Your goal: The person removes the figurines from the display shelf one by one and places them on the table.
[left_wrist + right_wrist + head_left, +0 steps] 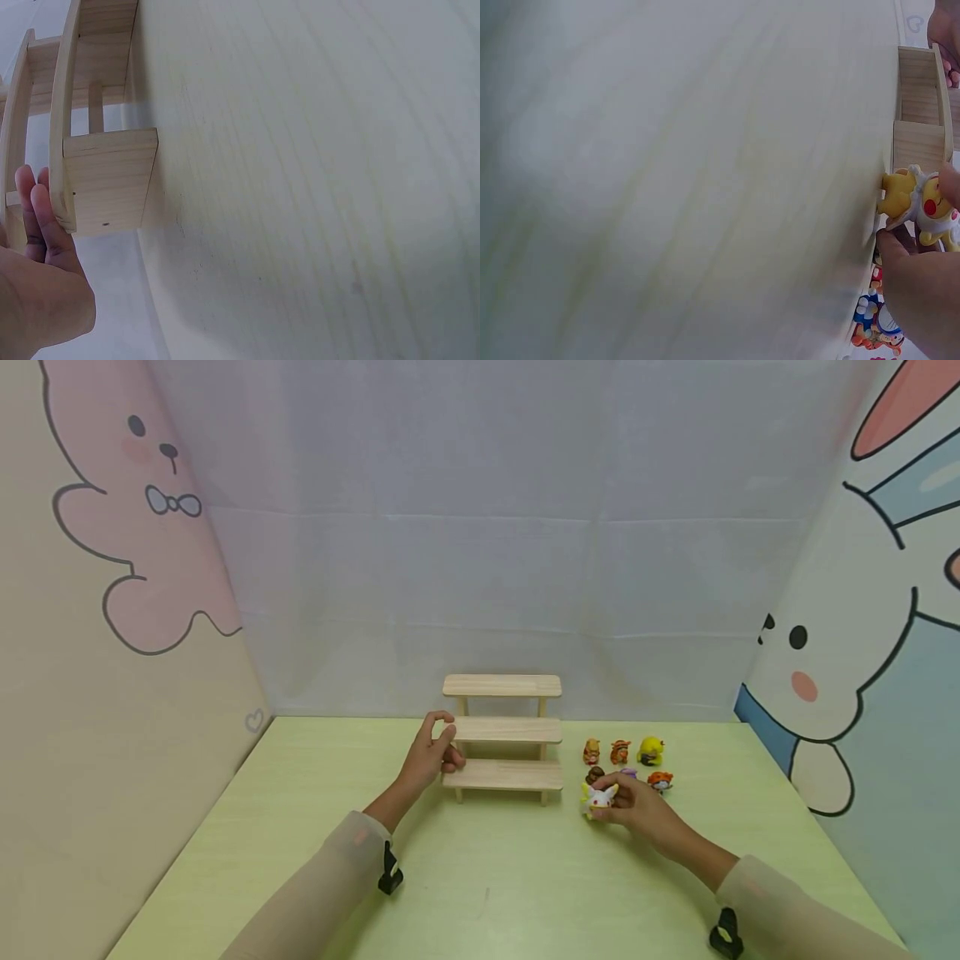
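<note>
A three-tier wooden display stand point(508, 729) stands on the table. My left hand point(430, 755) is at its left end, and the left wrist view shows extended fingers point(45, 217) touching the end of a tier point(63, 165); the thumb is hidden there. To the right of the stand, my right hand point(645, 810) pinches a small yellow-and-white toy figurine point(597, 799) between thumb and fingers. The right wrist view shows the figurine's yellow body and red cheek point(930, 207). Whether its base touches the table cannot be told.
Behind my right hand stand several small figurines, among them a yellow one point(650, 750), an orange one point(619, 752) and a red-haired one point(660, 781). A purple one point(628, 772) is partly hidden. A pale curtain point(510, 568) hangs behind the table point(480, 877).
</note>
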Motion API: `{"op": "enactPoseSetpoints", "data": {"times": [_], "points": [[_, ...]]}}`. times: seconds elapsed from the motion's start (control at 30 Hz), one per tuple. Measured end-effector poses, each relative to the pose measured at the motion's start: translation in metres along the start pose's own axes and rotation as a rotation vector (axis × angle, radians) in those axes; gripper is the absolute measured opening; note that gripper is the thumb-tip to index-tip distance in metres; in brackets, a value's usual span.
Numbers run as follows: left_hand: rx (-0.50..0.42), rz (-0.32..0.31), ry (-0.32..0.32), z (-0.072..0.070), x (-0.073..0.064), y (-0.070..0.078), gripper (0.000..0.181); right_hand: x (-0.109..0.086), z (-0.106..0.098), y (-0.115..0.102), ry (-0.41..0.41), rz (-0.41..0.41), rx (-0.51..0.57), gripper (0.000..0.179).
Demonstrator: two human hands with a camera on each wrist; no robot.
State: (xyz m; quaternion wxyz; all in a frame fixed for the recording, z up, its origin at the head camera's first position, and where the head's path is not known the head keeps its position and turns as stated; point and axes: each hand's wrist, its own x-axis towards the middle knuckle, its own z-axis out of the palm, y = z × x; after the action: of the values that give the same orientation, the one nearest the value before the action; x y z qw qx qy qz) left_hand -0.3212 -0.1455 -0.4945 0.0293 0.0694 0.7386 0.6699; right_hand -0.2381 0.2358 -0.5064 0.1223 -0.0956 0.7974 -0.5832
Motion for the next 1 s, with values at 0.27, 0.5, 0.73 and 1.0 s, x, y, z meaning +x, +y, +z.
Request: {"op": "enactPoseSetpoints", "data": {"times": [0.27, 0.5, 0.73, 1.0], "points": [[-0.002, -0.004, -0.006, 0.000, 0.000, 0.001, 0.031, 0.000, -0.001, 0.000, 0.007, 0.015, -0.016, 0.047], [-0.015, 0.010, 0.030, 0.001, -0.001, -0.001, 0.028, 0.000, -0.002, -0.001, -0.004, -0.007, -0.003, 0.050], [-0.022, 0.005, 0.025, -0.003, 0.001, -0.005, 0.036, -0.004, -0.010, -0.008, -0.014, -0.051, -0.002, 0.047], [0.031, -0.025, -0.003, -0.013, 0.000, 0.010, 0.036, -0.014, -0.022, -0.033, 0.067, -0.088, -0.187, 0.049]]}}
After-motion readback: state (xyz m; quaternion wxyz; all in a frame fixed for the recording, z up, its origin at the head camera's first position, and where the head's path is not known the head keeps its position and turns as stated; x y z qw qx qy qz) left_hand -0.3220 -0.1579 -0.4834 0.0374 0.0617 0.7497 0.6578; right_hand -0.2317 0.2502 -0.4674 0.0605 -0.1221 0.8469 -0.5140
